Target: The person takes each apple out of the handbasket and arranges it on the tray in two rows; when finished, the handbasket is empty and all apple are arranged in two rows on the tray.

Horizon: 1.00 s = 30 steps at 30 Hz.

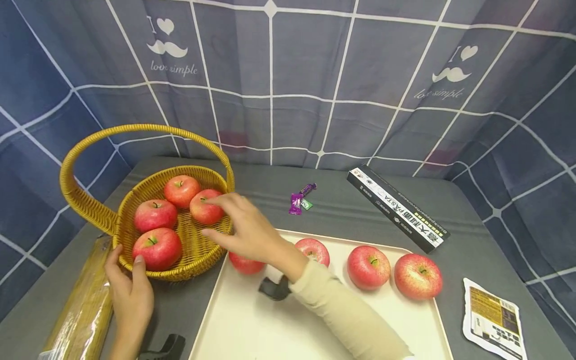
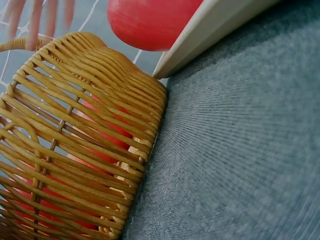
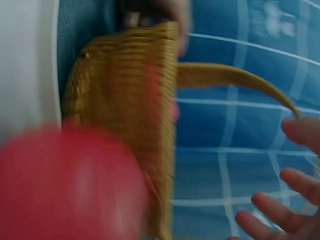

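Wicker basket (image 1: pixel 198 260) sits on the grey desk (image 1: pixel 333 210), left of centre, w/ four red apples inside. Left hand (image 1: pixel 130 290) grips the basket's near rim, thumb hooked over the edge just beside the front apple (image 1: pixel 157 248). Right hand (image 1: pixel 245 227) hovers over the basket's right rim, fingers spread & relaxed, holding nothing; fingertips touch or nearly touch the right-hand apple (image 1: pixel 206 207), can't tell which. Other two apples in the basket: back one (image 1: pixel 181 190) & left one (image 1: pixel 155 215).

Cream tray (image 1: pixel 243 325) lies just right of the basket, corner almost touching it. On the tray: four more apples in a row along the far edge — one partly hidden under the right wrist (image 1: pixel 245 264), one behind the sleeve (image 1: pixel 313 250), then two in the open (image 1: pixel 368 267) (image 1: pixel 418 276).

Left wrist view: basket wall (image 2: pixel 75 150) close up, red showing thru the weave, tray edge (image 2: pixel 210 30) & an apple (image 2: pixel 150 20) above it. Right wrist view is blurred: basket (image 3: pixel 130 115), its handle (image 3: pixel 235 80), open fingers (image 3: pixel 280 210) bottom right, red apple blur (image 3: pixel 70 185) in front.

Elsewhere on desk: pasta box (image 1: pixel 398 207) far right, purple candy wrapper (image 1: pixel 300 197) mid-back, printed pouch (image 1: pixel 492 317) near right, spaghetti pack (image 1: pixel 83 310) near left.
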{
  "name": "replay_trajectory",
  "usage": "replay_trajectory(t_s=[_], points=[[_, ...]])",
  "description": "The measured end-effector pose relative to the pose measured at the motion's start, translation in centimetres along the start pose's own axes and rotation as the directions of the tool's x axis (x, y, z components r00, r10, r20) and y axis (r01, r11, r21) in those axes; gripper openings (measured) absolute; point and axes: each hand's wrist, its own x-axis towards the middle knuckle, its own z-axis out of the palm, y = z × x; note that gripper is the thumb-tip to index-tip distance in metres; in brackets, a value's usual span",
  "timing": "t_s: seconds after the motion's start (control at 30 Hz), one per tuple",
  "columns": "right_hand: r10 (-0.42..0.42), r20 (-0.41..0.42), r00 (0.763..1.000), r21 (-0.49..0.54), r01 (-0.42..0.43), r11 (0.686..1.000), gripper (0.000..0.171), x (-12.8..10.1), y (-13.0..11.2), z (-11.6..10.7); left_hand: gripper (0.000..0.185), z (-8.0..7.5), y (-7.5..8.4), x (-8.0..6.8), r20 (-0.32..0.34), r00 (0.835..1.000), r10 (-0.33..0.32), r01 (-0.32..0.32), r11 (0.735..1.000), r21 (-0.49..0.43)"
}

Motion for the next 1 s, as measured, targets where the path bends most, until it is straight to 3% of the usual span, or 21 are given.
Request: replay_trajectory(t_s=[0.1, 0.23, 0.33, 0.47, 0.57, 0.7, 0.77, 0.87, 1.0], points=[[-0.036, 0.111, 0.993, -0.073, 0.044, 0.996, 0.059, 3.3, -1.5, 4.1, 0.048, -0.2, 0.2, 0.2, 0.001, 1.0, 0.003, -0.003, 1.0, 0.008], [0.007, 0.259, 0.966, -0.1, 0.02, 0.995, 0.065, 5.8, -2.5, 8.0, 0.048, -0.3, 0.3, 0.4, 0.02, 0.999, 0.025, -0.025, 1.0, 0.005], [0.023, 0.343, 0.939, -0.092, 0.009, 0.996, 0.069, 6.8, -3.2, 9.4, 0.048, -0.3, 0.3, 0.4, 0.027, 0.999, 0.027, -0.028, 0.999, 0.021], [-0.026, 0.394, 0.919, -0.104, 0.073, 0.992, 0.066, 7.2, -4.0, 10.1, 0.047, -0.4, 0.5, 0.2, 0.018, 1.0, 0.022, -0.023, 0.999, 0.036], [-0.035, 0.315, 0.948, -0.177, 0.095, 0.98, 0.059, 6.9, -4.3, 10.3, 0.047, -0.4, 0.6, 0.2, 0.017, 0.999, 0.036, -0.037, 0.999, 0.016], [0.016, 0.095, 0.995, -0.177, 0.001, 0.984, 0.061, 5.6, -4.1, 9.2, 0.048, -0.3, 0.6, 0.1, 0.014, 0.999, 0.038, -0.039, 0.999, 0.031], [0.027, 0.007, 1.0, -0.11, -0.026, 0.994, 0.065, 4.4, -4.0, 7.9, 0.049, -0.3, 0.5, 0.0, 0.018, 1.0, 0.025, -0.026, 0.999, 0.047], [-0.005, -0.078, 0.997, -0.005, 0.005, 1.0, 0.065, 2.1, -3.8, 5.4, 0.05, -0.3, 0.5, -0.1, 0.021, 1.0, 0.009, -0.01, 0.998, 0.056], [-0.084, -0.072, 0.994, 0.026, 0.086, 0.996, 0.06, -2.0, -3.3, 3.0, 0.05, -0.3, 0.4, 0.1, 0.037, 0.999, 0.008, -0.009, 1.0, 0.03]])
